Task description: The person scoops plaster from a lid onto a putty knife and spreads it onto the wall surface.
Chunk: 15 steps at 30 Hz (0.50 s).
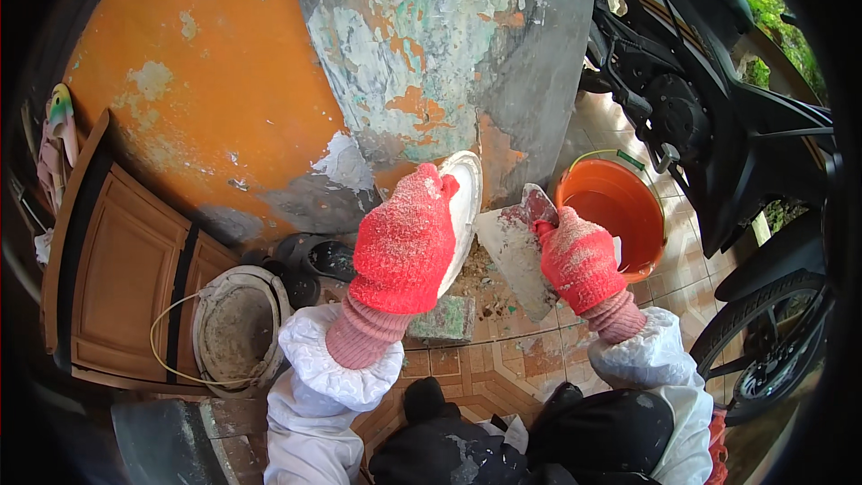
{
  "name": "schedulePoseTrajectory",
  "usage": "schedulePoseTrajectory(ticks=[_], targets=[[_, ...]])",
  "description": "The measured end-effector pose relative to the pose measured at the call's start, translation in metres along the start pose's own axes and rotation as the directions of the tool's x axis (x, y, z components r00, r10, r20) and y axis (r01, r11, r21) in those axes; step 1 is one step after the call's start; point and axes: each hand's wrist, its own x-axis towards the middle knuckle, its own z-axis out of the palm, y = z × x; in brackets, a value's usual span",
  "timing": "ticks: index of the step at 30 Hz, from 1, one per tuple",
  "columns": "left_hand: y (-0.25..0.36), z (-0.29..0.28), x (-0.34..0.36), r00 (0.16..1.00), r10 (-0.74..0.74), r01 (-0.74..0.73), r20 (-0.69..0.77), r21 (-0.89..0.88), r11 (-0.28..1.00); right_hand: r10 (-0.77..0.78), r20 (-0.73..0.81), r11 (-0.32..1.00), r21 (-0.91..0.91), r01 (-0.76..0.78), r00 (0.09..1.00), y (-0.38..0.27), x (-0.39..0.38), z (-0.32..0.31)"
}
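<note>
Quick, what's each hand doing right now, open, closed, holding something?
Left hand: closed on the rim of a white plate.
Right hand: closed on a trowel.

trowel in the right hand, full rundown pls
The trowel has a flat, pointed metal blade, grey and smeared with pale plaster. The blade slants down from the right hand, its tip low over the tiled floor. That red-gloved hand covers the handle. The blade's upper left edge lies near the white board; contact unclear.

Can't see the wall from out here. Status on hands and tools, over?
Left hand grips white plaster board. Right hand holds trowel, blade beside board. Orange bucket right, dirty bucket left.
</note>
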Motion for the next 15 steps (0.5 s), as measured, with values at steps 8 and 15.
schedulePoseTrajectory(ticks=[8,15], targets=[[0.002,0.011,-0.001,0.999,-0.025,0.024,-0.033,-0.003,1.0,0.0,-0.065,1.0,0.028,0.002,0.998,0.005,-0.01,0.013],[0.018,0.014,0.0,0.943,-0.254,0.258,0.213,0.011,0.966,0.096,0.011,0.992,0.076,-0.097,0.995,0.013,-0.015,0.015]])
